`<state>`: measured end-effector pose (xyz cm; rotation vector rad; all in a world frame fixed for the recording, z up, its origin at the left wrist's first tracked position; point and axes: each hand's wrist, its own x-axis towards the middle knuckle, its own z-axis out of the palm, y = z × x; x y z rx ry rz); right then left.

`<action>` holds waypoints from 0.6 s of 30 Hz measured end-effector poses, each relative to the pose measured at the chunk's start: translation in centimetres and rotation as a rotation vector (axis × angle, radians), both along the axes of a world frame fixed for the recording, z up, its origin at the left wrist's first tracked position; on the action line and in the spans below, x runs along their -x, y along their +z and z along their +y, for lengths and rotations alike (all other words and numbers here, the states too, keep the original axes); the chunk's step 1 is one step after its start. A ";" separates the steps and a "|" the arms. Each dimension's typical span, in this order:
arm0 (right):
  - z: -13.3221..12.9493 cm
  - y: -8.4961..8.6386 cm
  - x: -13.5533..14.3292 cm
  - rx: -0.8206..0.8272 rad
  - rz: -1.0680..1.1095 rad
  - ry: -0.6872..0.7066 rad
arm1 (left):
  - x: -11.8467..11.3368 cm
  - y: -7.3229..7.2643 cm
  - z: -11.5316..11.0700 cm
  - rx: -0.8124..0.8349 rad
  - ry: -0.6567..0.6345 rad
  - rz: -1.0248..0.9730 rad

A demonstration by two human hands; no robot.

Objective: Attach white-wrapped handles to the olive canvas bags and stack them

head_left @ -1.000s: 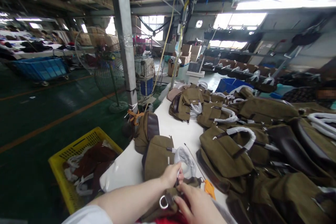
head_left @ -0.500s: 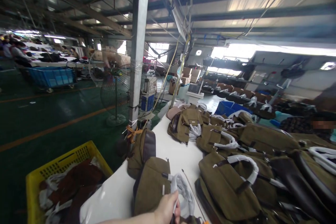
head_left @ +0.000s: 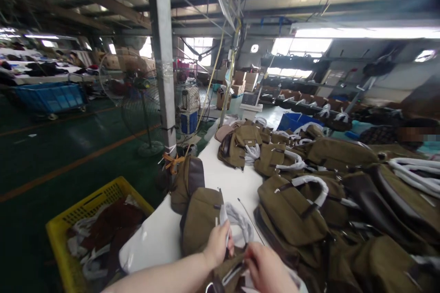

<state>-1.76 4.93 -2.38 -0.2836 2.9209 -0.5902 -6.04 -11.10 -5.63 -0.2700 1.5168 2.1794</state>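
Both hands were on the same olive canvas bag (head_left: pixel 228 272) at the near edge of the white table (head_left: pixel 161 238), right in front of the person. Left hand (head_left: pixel 217 248) pinched the white-wrapped handle (head_left: pixel 237 224) between thumb and fingers; right hand (head_left: pixel 266 269) was closed over the bag's strap hardware, exact finger grip unclear since the frame cut it off. Judging by the layout, the work looked mid-batch: a large pile of bags (head_left: pixel 326 192) with handles wrapped in white covered the table's right side, two more bags (head_left: pixel 192 192) stood at the left edge. Yellow crate (head_left: pixel 85 201) on the floor held brown pieces and white wrapping scraps. Blue bin (head_left: pixel 292 121) farther back, contents not readable.
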 end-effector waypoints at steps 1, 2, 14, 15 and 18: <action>1.1 -0.8 0.7 -0.068 -0.028 -0.086 | -0.4 0.4 -0.1 -0.006 0.015 0.046; 2.3 -1.8 1.3 -0.099 -0.054 -0.144 | -0.7 0.7 -0.1 -0.009 0.022 0.089; 1.5 0.0 -1.2 0.309 -0.180 0.117 | 0.7 1.4 -2.5 0.300 -0.098 0.358; 1.1 0.2 -1.7 0.361 -0.201 0.138 | 0.9 1.8 -2.8 0.364 -0.152 0.399; 0.2 0.1 -2.2 0.369 -0.148 0.093 | 1.3 3.8 -4.3 0.571 -0.452 0.525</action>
